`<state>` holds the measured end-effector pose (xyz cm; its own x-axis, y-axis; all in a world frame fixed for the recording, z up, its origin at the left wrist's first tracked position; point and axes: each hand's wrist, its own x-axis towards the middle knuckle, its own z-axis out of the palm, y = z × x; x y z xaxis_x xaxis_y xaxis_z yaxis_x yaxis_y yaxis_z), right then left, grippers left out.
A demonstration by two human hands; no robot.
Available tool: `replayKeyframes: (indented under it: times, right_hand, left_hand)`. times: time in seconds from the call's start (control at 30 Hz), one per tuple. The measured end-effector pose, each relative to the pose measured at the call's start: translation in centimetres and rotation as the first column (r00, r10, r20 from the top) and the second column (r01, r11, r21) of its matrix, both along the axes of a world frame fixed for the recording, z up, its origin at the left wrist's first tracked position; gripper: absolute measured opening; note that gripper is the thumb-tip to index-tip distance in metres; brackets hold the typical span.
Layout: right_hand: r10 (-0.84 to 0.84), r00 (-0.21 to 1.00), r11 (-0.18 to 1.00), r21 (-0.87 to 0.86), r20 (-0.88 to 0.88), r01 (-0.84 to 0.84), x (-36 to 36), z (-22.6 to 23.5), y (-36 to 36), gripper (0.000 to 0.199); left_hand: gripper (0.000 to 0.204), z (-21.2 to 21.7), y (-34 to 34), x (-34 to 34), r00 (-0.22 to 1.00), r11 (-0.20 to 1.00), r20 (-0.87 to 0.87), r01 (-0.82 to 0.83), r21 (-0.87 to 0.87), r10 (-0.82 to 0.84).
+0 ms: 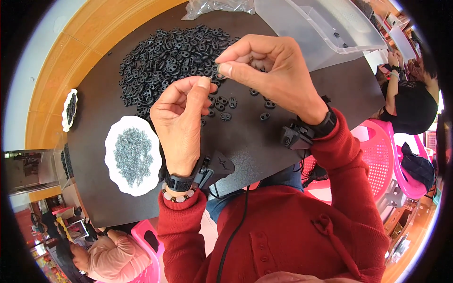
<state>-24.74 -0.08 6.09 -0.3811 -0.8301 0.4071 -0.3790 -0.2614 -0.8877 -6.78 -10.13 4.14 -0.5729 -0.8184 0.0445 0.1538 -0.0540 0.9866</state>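
Above the brown table (236, 160), my two hands are close together with their fingertips almost meeting. My left hand (179, 106) is closed in a pinch, and the end of a small metal spring (210, 79) shows at its thumb tip. Thumb and forefinger of my right hand (271, 70) press together on something tiny and dark that I cannot make out. Behind and beneath the hands lies a big heap of black two-hole cord lock parts (155, 61). Several loose ones (225, 116) are scattered nearer me. Left of my left wrist, a white scalloped plate (112, 165) holds many small metal springs (134, 153).
A translucent plastic bin (306, 49) stands at the far right beside a clear plastic bag (217, 6). Another white dish (66, 111) with black parts sits at the left edge. Pink chairs (377, 155) and other people (113, 257) are around the table.
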Motion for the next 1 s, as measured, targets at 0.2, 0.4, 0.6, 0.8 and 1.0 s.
replayKeyframes:
  times: [0.2, 0.4, 0.6, 0.8, 1.0]
  right_hand:
    - [0.008, 1.000, 1.000, 0.030, -0.003, -0.008, 0.27, 0.01, 0.09, 0.013]
    - [0.009, 1.000, 1.000, 0.025, 0.002, -0.009, 0.25, -0.18, -0.06, 0.013]
    - [0.011, 1.000, 1.000, 0.027, -0.003, -0.010, 0.22, -0.50, -0.25, 0.013]
    - [0.001, 1.000, 0.999, 0.040, 0.005, -0.001, 0.35, -0.07, -0.03, 0.012]
    - [0.001, 1.000, 1.000, 0.021, -0.008, 0.000, 0.15, -0.31, -0.05, 0.012]
  left_hand:
    - [0.021, -0.16, 0.13, 0.11, 1.000, 1.000, 0.010, -0.004, -0.008, 0.004]
    - [0.021, 0.02, 0.14, 0.14, 0.999, 1.000, 0.032, -0.008, -0.004, 0.008]
    - [0.019, -0.16, 0.05, 0.06, 1.000, 1.000, 0.031, 0.003, -0.020, -0.002]
    - [0.018, -0.07, 0.01, 0.08, 0.999, 1.000, 0.035, 0.008, -0.023, -0.007]
    - [0.019, -0.27, -0.09, 0.13, 0.999, 1.000, 0.036, 0.015, -0.025, -0.014]
